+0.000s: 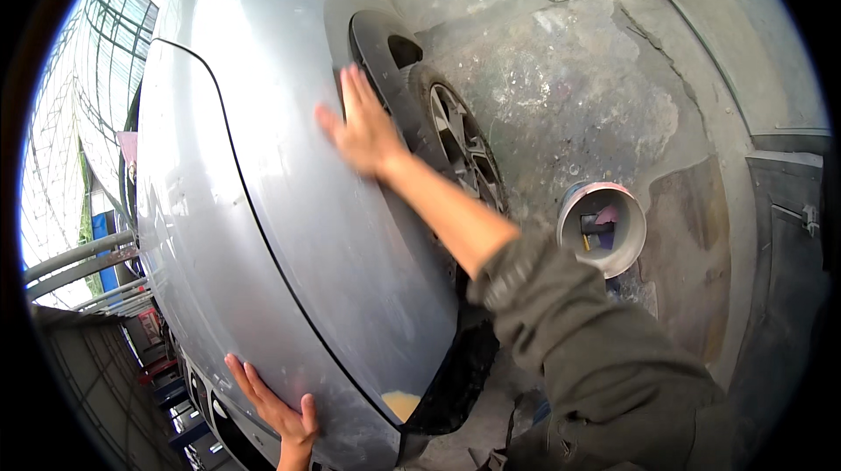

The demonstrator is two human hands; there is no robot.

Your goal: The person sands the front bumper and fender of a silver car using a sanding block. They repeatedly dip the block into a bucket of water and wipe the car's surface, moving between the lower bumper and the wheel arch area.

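Note:
A silver car's front fender (324, 243) curves through the middle of the view, with the hood (197, 234) to its left across a dark seam. My right hand (366, 134) lies on the fender beside the wheel arch, fingers stretched toward the far end and thumb apart; it is slightly blurred and holds nothing I can see. Farther down and left, my left hand (280, 414) rests on the hood with its fingers spread. A yellowish patch (401, 404) shows at the fender's near lower corner, next to a ragged black edge (455, 383).
The car's wheel (455, 138) sits under the arch, partly behind my right forearm. On the stained concrete floor (561, 77) stands a round pale bucket (571, 239) with a few small items inside. A grey metal cabinet or door (784, 252) is at the far right.

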